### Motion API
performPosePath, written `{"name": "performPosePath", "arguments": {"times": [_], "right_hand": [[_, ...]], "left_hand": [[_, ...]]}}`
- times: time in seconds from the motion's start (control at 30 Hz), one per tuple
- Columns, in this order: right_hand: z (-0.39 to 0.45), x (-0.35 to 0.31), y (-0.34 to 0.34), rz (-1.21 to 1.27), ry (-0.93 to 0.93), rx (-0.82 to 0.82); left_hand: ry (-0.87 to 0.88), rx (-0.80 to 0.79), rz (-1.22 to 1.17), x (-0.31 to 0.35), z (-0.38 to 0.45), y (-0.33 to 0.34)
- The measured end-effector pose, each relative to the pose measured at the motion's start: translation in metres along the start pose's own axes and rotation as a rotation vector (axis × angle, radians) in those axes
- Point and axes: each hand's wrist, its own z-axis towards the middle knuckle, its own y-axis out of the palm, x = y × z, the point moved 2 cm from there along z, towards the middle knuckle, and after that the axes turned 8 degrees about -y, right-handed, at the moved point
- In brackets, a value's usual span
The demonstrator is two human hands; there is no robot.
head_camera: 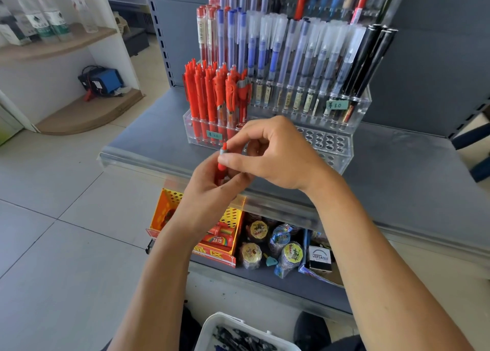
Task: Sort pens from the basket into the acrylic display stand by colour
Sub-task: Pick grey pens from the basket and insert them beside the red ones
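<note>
1. Both hands meet just in front of the clear acrylic display stand (342,153) and hold one red plastic click pen (222,162). The left hand (209,191) curls its fingers around the lower barrel; the right hand (267,154) pinches the upper end between thumb and fingertips. The pen stands nearly upright, not yet in any hole.
2. I think the main risk is a wrong slot. The red pens (214,95) fill the left part of the stand, and the free holes that I can see lie in the low front tier on the right, away from the reds.
3. The packed red row leaves little room. Pushing the pen in there could knock neighbours crooked, or the pen could slip and roll off the shelf.
4. The white plastic basket (225,332) with dark pens sits far below the stand, near the person's lap; reaching down without looking could tip it.
5. The stand rests on a grey shop shelf (148,138). Below the stand, a lower shelf carries a yellow perforated box (233,215) and tape rolls; left of the stand is pale tiled floor and a wooden corner shelf (87,111).
</note>
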Motion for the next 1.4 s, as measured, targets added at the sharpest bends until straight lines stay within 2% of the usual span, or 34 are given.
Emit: {"name": "performPosePath", "arguments": {"times": [0.07, 0.33, 0.4, 0.57, 0.83, 1.07, 1.3, 1.4], "right_hand": [[0.0, 0.002, -0.004, 0.065, -0.002, 0.058], [-0.002, 0.006, -0.033, 0.426, -0.011, 0.48], [-0.001, 0.006, -0.032, 0.44, 0.007, 0.496], [0.003, 0.0, -0.019, 0.525, 0.051, 0.418], [0.001, 0.0, -0.019, 0.497, 0.105, 0.34], [0.002, 0.002, -0.032, 0.387, 0.044, 0.538], [0.001, 0.004, -0.039, 0.238, -0.053, 0.74], [0.002, 0.008, -0.036, 0.234, -0.077, 0.774]], "left_hand": [[0.021, -0.021, -0.059, 0.0, 0.0, 0.0], [0.054, 0.029, -0.229, 0.0, 0.001, -0.008], [0.071, 0.047, -0.223, 0.0, 0.001, -0.007], [0.091, 0.08, -0.228, 0.001, 0.001, -0.005], [0.074, 0.189, -0.135, 0.004, 0.003, -0.002], [-0.028, 0.322, -0.142, -0.003, 0.006, -0.009], [-0.058, 0.294, -0.178, -0.004, 0.005, -0.012], [-0.06, 0.281, -0.188, -0.004, 0.005, -0.013]]}}
